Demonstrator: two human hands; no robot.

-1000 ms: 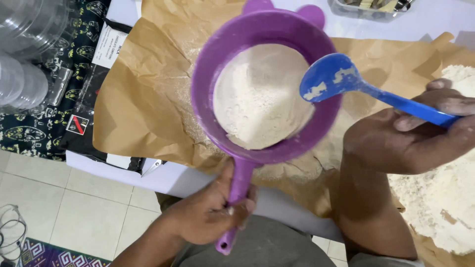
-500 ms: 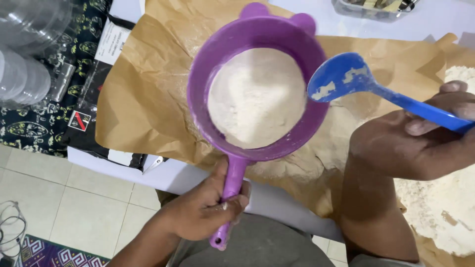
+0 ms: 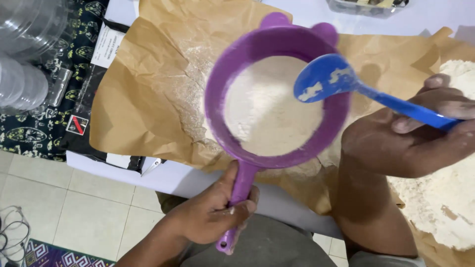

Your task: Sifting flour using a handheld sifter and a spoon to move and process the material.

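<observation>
**Sieve held over the brown paper, spoon above its rim**

My left hand (image 3: 210,212) has its grip wrapped tight round the handle of the round purple plastic sieve (image 3: 277,99). The sieve's long axis runs from my grip up and away from me: the handle end pokes out below my fingers, the bowl lies beyond them, and two small purple ears at the far rim point away from me. The bowl faces up and carries a flat bed of pale flour (image 3: 269,106).

My right hand (image 3: 410,133) has its grip closed on the handle of a blue plastic spoon (image 3: 326,79). The spoon's long axis slants from my right grip up and to the left, its bowl over the right rim of the sieve, smeared with flour.

Under both grips lies a crumpled sheet of brown paper (image 3: 143,109) on the white desk (image 3: 178,173), dusted with flour just left of the sieve. A loose heap of flour (image 3: 445,202) lies on the paper to the right of and below my right grip.

Far to the left of my left grip lies a black cloth with a yellow pattern (image 3: 29,133). On it rest a white rectangular label (image 3: 106,47), a small red and white square mark (image 3: 75,124) and clear plastic containers (image 3: 24,54). Beyond the sieve, at the far edge of the desk, stands a clear tray (image 3: 366,6). Below the desk there is pale tiled floor (image 3: 89,212).
</observation>
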